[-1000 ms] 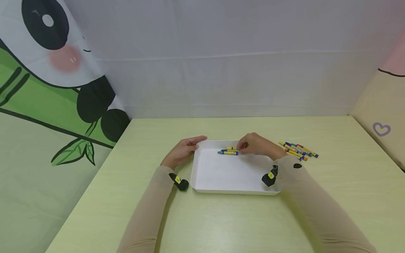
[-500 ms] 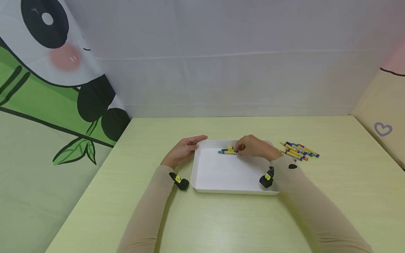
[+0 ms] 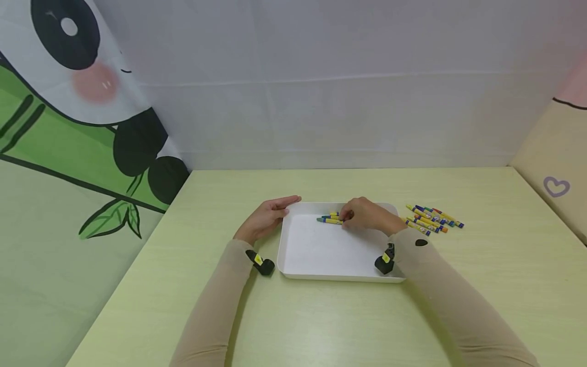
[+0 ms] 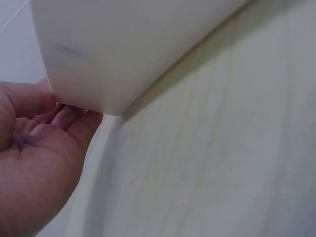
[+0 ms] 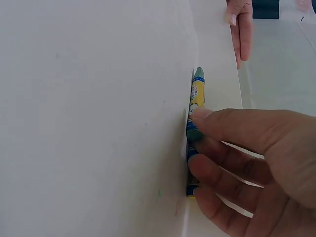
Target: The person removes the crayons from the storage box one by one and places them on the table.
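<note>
While the left hand (image 3: 266, 220) touches the white tray (image 3: 339, 278), fingers straight, I see the nearer right hand (image 3: 364, 214) pinching crayons (image 3: 330, 221) inside the tray's far wall, lengthwise along it, tips leftward.

The tray (image 3: 337, 252) lies on the surface (image 3: 339, 321), near mid-frame. The left hand (image 3: 264, 220) is at its upper-left corner; inside its upper edge, the right hand (image 3: 367, 214) touches the right end of several crayons (image 3: 331, 221). The crayon pile (image 3: 427, 222) lies right of the tray.
</note>
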`<control>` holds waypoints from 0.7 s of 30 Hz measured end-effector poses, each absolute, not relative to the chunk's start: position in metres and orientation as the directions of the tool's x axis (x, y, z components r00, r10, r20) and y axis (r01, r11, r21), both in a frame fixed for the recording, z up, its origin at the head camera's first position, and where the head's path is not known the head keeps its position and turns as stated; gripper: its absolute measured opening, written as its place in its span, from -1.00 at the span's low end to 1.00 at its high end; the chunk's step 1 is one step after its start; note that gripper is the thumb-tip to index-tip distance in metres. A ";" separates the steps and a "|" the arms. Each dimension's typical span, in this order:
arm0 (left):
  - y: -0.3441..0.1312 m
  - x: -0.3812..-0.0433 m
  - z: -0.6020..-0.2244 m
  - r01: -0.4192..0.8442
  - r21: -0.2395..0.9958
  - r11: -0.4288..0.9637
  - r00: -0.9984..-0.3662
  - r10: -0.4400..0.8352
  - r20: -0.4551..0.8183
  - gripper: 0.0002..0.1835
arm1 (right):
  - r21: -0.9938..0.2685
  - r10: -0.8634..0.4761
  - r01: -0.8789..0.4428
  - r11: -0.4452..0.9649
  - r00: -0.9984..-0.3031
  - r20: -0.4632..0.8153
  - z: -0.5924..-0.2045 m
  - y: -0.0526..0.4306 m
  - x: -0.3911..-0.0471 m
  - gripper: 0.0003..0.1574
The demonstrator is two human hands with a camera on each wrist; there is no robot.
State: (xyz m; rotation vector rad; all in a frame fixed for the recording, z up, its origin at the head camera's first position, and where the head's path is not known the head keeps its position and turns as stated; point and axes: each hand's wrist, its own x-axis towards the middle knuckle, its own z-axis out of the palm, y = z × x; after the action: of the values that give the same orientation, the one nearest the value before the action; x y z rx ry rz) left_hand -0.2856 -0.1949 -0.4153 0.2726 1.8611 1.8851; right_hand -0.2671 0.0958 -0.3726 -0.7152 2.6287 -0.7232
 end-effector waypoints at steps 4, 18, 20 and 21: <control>-0.195 -0.286 -0.416 -0.188 0.982 0.035 -0.870 0.457 -0.183 -0.49 | -0.535 -0.541 -0.385 0.752 -0.824 -0.168 -0.375 0.095 -0.267 -0.89; -0.194 -0.286 -0.416 -0.191 0.981 0.030 -0.876 0.445 -0.184 -0.50 | -0.535 -0.558 -0.421 0.732 -0.822 -0.117 -0.377 0.095 -0.264 -0.95; -0.194 -0.286 -0.416 -0.189 0.981 0.033 -0.876 0.445 -0.184 -0.50 | -0.541 -0.556 -0.416 0.731 -0.823 -0.119 -0.377 0.095 -0.264 -0.95; -0.194 -0.286 -0.416 -0.187 0.982 0.035 -0.876 0.445 -0.183 -0.50 | -0.544 -0.555 -0.414 0.730 -0.823 -0.118 -0.377 0.095 -0.264 -0.95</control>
State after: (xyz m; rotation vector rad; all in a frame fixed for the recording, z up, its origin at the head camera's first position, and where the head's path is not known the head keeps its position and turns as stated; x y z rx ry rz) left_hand -0.2860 -0.1939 -0.4156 0.2605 1.8754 1.8937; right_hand -0.2643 0.0948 -0.3765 -0.7622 2.6611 -0.7418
